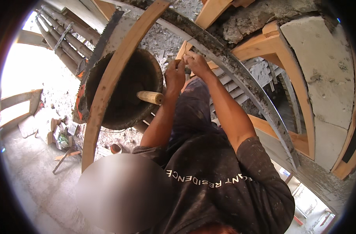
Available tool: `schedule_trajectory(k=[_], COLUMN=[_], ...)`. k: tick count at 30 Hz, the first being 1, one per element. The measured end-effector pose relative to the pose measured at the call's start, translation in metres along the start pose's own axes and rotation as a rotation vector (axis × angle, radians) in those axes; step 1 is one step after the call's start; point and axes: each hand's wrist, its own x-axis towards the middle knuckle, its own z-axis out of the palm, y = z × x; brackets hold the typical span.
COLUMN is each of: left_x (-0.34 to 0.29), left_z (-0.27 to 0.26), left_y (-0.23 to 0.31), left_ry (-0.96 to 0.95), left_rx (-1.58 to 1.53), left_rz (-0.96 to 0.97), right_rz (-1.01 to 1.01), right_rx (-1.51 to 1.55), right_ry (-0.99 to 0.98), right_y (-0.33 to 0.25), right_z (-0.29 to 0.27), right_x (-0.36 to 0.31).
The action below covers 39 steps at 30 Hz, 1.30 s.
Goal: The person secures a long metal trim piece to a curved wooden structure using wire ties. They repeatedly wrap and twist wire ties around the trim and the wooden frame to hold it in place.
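Observation:
My left hand [175, 74] and my right hand [196, 64] meet in front of my legs, fingertips bent and pinched. Between them runs a thin dark strand [185, 48], perhaps wire, by a small wooden piece [182, 50]; my right fingers grip it. What my left fingers hold is hidden. Left of my hands stands a black bucket [125, 115], with a round wooden handle [150, 97] jutting over its near right rim. Across the bucket lies a long curved wooden board [107, 82]. A handsaw [102, 43], its teeth showing, lies partly behind the board.
A curved, mortar-stained strip [240, 66] arches past my right arm. Beyond it are a curved wooden frame [303, 84] and a pale slab [322, 78]. Bamboo poles [64, 37] lean at upper left. Rubble and wood scraps [55, 126] litter the floor. A grey blur covers the lower left.

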Motion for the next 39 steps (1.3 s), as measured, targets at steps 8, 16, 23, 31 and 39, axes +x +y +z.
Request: schedule_trajectory(k=[8,16,23,31,39], left_x=[0.012,0.007,0.010,0.004,-0.003], left_z=[0.011,0.008,0.006,-0.002,0.002], left_y=[-0.023,-0.029,-0.025,-0.001,0.011], left_ry=[-0.007,-0.113,-0.054,-0.110,-0.271], left_rx=[-0.243,-0.267,-0.054,-0.359,-0.321], left_rz=[-0.325,-0.296,-0.306,-0.444,-0.387], right_rz=[0.193,0.159,0.235,0.016,0.074], right_rx=[0.132,0.213,0.182,0.037,0.067], right_ry=[-0.171,-0.145,-0.024,0.126,0.225], right_y=[0.015,0.020,0.018,0.031,0.010], right_z=[-0.003,-0.002,0.004,0.004,-0.004], right_x=[0.004,-0.008,-0.013,-0.021,-0.016])
